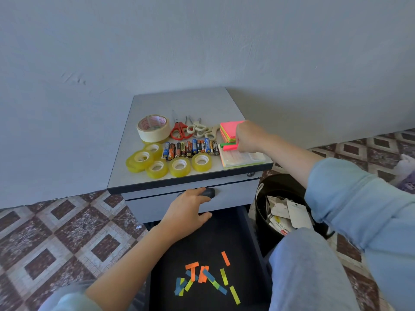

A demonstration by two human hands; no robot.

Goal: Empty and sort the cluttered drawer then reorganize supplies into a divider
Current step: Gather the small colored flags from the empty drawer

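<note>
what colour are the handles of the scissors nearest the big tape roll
Red handles on those scissors, clearest in the head view.

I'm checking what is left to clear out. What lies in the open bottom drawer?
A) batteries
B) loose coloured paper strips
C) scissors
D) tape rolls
B: only loose coloured strips lie on the dark floor of the open drawer, while the batteries, scissors and tape rolls sit on the cabinet top.

Pale blue-grey wall (202,41), diamond-patterned tile floor (67,232).
</note>
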